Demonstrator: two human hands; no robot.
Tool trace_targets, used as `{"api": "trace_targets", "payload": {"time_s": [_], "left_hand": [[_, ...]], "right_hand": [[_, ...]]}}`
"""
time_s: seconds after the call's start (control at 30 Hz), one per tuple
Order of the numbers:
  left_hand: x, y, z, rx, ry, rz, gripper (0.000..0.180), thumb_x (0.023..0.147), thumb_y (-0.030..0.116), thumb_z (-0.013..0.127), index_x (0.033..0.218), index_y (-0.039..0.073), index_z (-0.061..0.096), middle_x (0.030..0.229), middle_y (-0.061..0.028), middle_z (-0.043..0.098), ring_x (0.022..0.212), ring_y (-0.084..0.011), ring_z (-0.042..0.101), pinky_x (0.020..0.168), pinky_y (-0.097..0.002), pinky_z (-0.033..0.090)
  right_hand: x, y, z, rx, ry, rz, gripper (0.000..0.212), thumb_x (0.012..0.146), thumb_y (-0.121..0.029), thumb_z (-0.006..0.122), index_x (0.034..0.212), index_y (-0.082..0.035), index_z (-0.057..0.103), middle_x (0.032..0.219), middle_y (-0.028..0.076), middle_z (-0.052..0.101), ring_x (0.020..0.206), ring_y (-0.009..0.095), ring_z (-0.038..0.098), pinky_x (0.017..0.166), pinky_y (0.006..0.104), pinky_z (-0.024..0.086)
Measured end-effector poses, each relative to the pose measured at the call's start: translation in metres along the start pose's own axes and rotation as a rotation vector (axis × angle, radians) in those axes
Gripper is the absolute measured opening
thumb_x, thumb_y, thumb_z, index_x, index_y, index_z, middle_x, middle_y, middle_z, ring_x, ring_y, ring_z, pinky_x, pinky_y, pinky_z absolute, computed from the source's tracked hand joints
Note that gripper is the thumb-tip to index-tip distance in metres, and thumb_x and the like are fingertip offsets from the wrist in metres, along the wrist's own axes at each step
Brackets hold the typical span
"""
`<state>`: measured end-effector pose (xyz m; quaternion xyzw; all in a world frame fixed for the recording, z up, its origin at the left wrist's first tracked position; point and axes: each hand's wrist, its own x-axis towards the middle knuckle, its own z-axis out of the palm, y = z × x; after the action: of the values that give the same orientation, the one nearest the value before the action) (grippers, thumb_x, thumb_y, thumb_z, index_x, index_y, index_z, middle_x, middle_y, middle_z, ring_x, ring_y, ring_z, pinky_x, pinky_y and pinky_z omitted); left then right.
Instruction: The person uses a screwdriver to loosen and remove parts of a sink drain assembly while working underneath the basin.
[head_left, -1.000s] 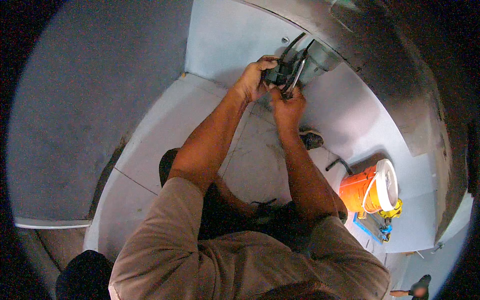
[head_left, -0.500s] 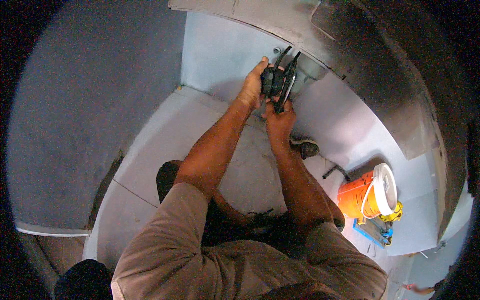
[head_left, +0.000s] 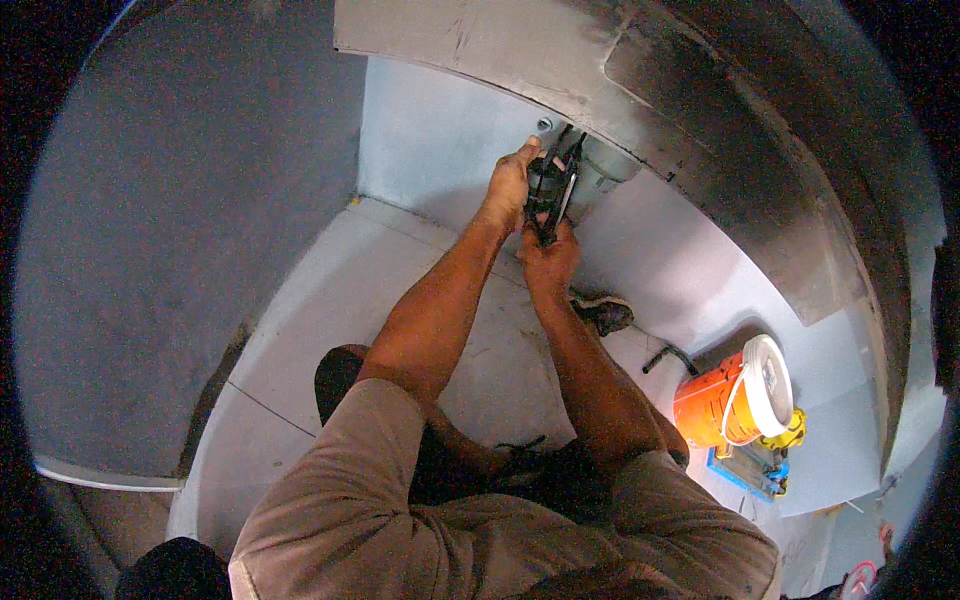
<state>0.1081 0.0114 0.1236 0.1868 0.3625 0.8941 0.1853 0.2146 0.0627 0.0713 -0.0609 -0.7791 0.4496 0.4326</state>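
Under a counter, my left hand is closed around the side of a black cylindrical part, its thumb pointing up. Just below and to the right, my right hand grips the lower end of a long black piece with a shiny edge. That piece stands close alongside the cylindrical part, and its exact kind is hard to make out. My fingers partly hide both. A small round fitting sits in the pale wall just above my left thumb.
The stained counter underside curves overhead, with a grey panel on the left. An orange bucket with a white lid stands at right, by a blue-edged tray, a yellow item and a black bent pipe.
The view has shifted, so the counter, wall fitting and both hands appear lower. My hands keep their hold in about the same place. A reddish round object has appeared at the lower right edge.
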Motion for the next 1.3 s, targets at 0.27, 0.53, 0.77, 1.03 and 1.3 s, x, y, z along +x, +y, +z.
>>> {"api": "trace_targets", "payload": {"time_s": [0.27, 0.53, 0.77, 1.03, 1.3], "left_hand": [[0.013, -0.005, -0.005, -0.070, -0.054, -0.041, 0.042, 0.096, 0.047, 0.055, 0.088, 0.008, 0.067, 0.073, -0.0050, 0.064, 0.058, -0.0195, 0.058, 0.059, -0.0359, 0.049], [0.015, -0.008, -0.024, -0.050, -0.056, -0.142, 0.046, 0.098, 0.050, 0.049, 0.089, 0.008, 0.068, 0.075, -0.0069, 0.068, 0.061, -0.0221, 0.062, 0.063, -0.0368, 0.052], [-0.001, 0.001, -0.037, 0.023, -0.303, -0.168, 0.040, 0.096, 0.043, 0.056, 0.113, 0.006, 0.062, 0.096, -0.0081, 0.068, 0.081, -0.0219, 0.066, 0.075, -0.0365, 0.053], [-0.009, 0.019, -0.041, 0.280, -0.215, -0.143, 0.030, 0.083, 0.035, 0.072, 0.099, 0.010, 0.066, 0.086, -0.0030, 0.065, 0.069, -0.0142, 0.060, 0.053, -0.0287, 0.045], [0.019, -0.011, -0.057, 0.526, -0.107, -0.001, 0.040, 0.078, 0.030, 0.074, 0.110, 0.007, 0.070, 0.099, -0.0109, 0.068, 0.081, -0.0226, 0.062, 0.068, -0.0371, 0.051]], "right_hand": [[0.006, 0.010, -0.004, -0.099, -0.008, -0.063, 0.018, 0.083, -0.007, 0.069, 0.098, -0.002, 0.061, 0.079, 0.008, 0.066, 0.063, 0.018, 0.064, 0.057, 0.0341, 0.052], [-0.001, -0.018, -0.003, -0.090, 0.044, -0.304, 0.046, 0.078, -0.006, 0.073, 0.120, -0.002, 0.054, 0.096, 0.008, 0.067, 0.088, 0.019, 0.064, 0.079, 0.0340, 0.050], [0.011, 0.009, -0.021, -0.001, -0.151, -0.156, 0.037, 0.079, -0.006, 0.074, 0.113, -0.004, 0.060, 0.085, 0.003, 0.065, 0.065, 0.012, 0.059, 0.057, 0.0283, 0.048], [0.006, -0.008, -0.014, 0.024, -0.149, -0.140, 0.031, 0.086, -0.016, 0.074, 0.112, -0.006, 0.061, 0.079, 0.002, 0.065, 0.055, 0.009, 0.055, 0.047, 0.0256, 0.044], [-0.005, 0.039, -0.058, -0.099, -0.114, 0.017, 0.014, 0.089, -0.015, 0.071, 0.092, -0.003, 0.064, 0.081, 0.003, 0.062, 0.057, 0.009, 0.053, 0.051, 0.0266, 0.042]]}}
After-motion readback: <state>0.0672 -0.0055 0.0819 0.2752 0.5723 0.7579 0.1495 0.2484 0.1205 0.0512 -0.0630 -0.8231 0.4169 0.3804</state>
